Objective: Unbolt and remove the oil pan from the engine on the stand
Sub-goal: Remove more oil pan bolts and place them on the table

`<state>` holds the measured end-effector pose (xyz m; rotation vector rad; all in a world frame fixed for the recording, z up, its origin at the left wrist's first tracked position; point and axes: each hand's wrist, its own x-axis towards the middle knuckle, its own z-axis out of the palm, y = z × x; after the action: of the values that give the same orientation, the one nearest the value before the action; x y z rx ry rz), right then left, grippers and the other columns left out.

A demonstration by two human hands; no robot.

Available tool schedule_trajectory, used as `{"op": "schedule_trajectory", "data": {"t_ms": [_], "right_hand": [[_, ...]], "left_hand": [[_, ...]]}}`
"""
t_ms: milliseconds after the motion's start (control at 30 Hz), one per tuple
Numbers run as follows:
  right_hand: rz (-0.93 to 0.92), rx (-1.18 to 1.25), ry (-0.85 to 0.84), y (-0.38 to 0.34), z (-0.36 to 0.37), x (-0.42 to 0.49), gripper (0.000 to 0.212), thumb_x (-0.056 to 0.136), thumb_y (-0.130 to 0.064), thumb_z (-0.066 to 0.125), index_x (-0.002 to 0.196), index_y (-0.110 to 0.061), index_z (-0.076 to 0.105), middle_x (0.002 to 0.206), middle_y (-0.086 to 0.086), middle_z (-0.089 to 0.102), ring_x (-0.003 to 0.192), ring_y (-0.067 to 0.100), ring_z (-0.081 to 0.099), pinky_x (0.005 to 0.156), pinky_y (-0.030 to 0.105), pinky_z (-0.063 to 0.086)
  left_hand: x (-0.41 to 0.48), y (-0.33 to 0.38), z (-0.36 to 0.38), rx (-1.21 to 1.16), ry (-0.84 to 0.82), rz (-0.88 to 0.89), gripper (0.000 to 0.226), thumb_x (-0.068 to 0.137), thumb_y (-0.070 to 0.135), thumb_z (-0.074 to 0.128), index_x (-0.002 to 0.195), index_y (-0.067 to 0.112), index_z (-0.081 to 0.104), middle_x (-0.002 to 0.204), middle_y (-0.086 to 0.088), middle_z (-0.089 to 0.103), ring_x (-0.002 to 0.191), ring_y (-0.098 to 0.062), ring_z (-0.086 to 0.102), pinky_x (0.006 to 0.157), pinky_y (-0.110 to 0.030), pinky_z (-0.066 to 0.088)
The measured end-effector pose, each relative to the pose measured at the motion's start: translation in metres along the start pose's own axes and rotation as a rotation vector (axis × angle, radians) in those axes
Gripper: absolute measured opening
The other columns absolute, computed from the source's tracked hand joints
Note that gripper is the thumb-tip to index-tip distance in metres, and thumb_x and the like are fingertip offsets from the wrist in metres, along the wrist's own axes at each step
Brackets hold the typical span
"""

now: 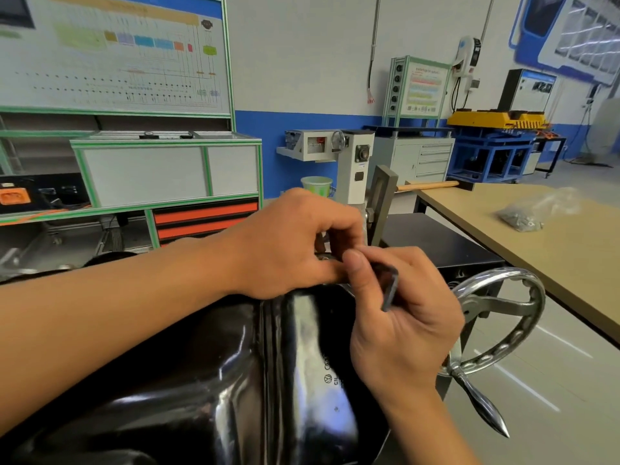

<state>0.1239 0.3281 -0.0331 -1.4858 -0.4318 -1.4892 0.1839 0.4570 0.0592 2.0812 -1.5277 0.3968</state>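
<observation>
The right hand (402, 317) pinches a dark L-shaped hex key (389, 286) in its fingers (360, 273); the left hand (288, 243) curls narrow around something small at the far flange, hidden. The black oil pan (235, 380) sits below both hands, on the stand by the handwheel (503, 323). Judged best: seat the key fully and square before turning, steadying its tip.

Both hands (292, 243) (407, 313) at far rim of black oil pan (208, 380); R pinches dark hex key (391, 286) (blurred).

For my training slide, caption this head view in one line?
Both hands, left and right, work a bent black key at the far edge of the glossy black oil pan.
</observation>
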Motion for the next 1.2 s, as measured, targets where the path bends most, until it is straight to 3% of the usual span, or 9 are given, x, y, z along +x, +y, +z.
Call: {"op": "schedule_trajectory", "data": {"t_ms": [100,200,500,700,833,900,1000,1100,1200], "right_hand": [[0.024,0.014,-0.053,0.0,0.004,-0.002,0.02,0.094,-0.01,0.059,0.112,-0.015,0.064,0.089,-0.002,0.058,0.086,-0.003,0.056,0.081,0.009,0.042],[0.043,-0.026,-0.123,0.003,0.001,-0.001,0.031,0.098,-0.011,0.05,0.128,-0.008,0.056,0.094,-0.001,0.053,0.092,-0.003,0.053,0.086,0.009,0.04],[0.108,0.051,0.124,0.006,-0.003,0.001,0.011,0.086,-0.027,0.078,0.089,-0.016,0.075,0.082,-0.004,0.074,0.074,0.013,0.07,0.07,0.023,0.05],[0.27,0.25,0.219,-0.001,0.005,0.002,0.021,0.079,-0.015,0.083,0.096,-0.021,0.073,0.08,-0.005,0.073,0.071,0.008,0.068,0.072,0.018,0.052],[0.34,0.313,0.31,-0.006,0.009,0.002,0.045,0.069,-0.015,0.085,0.111,-0.018,0.069,0.074,-0.004,0.075,0.067,0.007,0.069,0.073,0.019,0.056],[0.323,0.282,0.275,-0.005,0.009,0.0,0.043,0.073,-0.016,0.085,0.114,-0.019,0.07,0.082,-0.003,0.078,0.075,0.013,0.074,0.082,0.029,0.059],[0.284,0.27,0.201,0.0,0.007,-0.005,0.029,0.085,-0.013,0.077,0.112,-0.023,0.074,0.097,-0.001,0.079,0.091,0.017,0.076,0.088,0.03,0.058],[0.239,0.244,0.121,0.001,0.007,-0.007,0.029,0.093,-0.018,0.068,0.114,-0.037,0.073,0.107,-0.002,0.076,0.101,0.022,0.073,0.092,0.038,0.057],[0.22,0.272,0.102,-0.001,0.007,-0.004,0.026,0.089,-0.021,0.075,0.114,-0.03,0.073,0.104,0.0,0.075,0.095,0.025,0.073,0.084,0.033,0.056]], "left_hand": [[-0.005,-0.001,-0.006,-0.091,-0.097,-0.017,0.022,0.089,0.018,0.073,0.108,0.03,0.072,0.098,0.02,0.073,0.094,0.003,0.068,0.082,-0.015,0.051],[-0.006,-0.003,-0.008,-0.074,-0.096,-0.047,0.017,0.092,0.016,0.07,0.105,0.024,0.077,0.093,0.021,0.074,0.087,0.004,0.069,0.079,-0.013,0.05],[-0.002,-0.003,-0.004,0.029,0.008,0.016,0.005,0.083,0.019,0.077,0.084,0.021,0.073,0.072,0.024,0.065,0.07,0.006,0.063,0.066,-0.006,0.043],[-0.002,-0.002,-0.001,0.003,0.054,0.009,0.016,0.08,0.011,0.081,0.092,0.019,0.075,0.076,0.015,0.072,0.073,0.009,0.067,0.07,-0.005,0.044],[-0.003,-0.002,-0.002,0.034,0.089,0.003,0.019,0.079,0.014,0.082,0.096,0.02,0.076,0.081,0.01,0.075,0.077,-0.002,0.07,0.071,-0.024,0.054],[-0.004,-0.002,-0.004,0.006,0.055,0.018,0.026,0.083,0.017,0.078,0.109,0.024,0.075,0.093,0.015,0.075,0.088,-0.001,0.07,0.077,-0.027,0.054],[-0.004,-0.004,-0.006,-0.026,-0.032,0.01,0.031,0.091,0.017,0.071,0.12,0.029,0.07,0.1,0.025,0.07,0.095,0.008,0.066,0.083,-0.016,0.051],[-0.004,-0.006,-0.004,-0.012,-0.018,-0.022,0.017,0.091,0.019,0.071,0.106,0.021,0.078,0.088,0.023,0.071,0.083,0.007,0.067,0.075,-0.006,0.045],[-0.003,-0.005,-0.003,0.056,0.034,0.003,0.011,0.087,0.025,0.072,0.091,0.017,0.078,0.076,0.017,0.07,0.072,0.001,0.064,0.066,-0.006,0.041]]}}
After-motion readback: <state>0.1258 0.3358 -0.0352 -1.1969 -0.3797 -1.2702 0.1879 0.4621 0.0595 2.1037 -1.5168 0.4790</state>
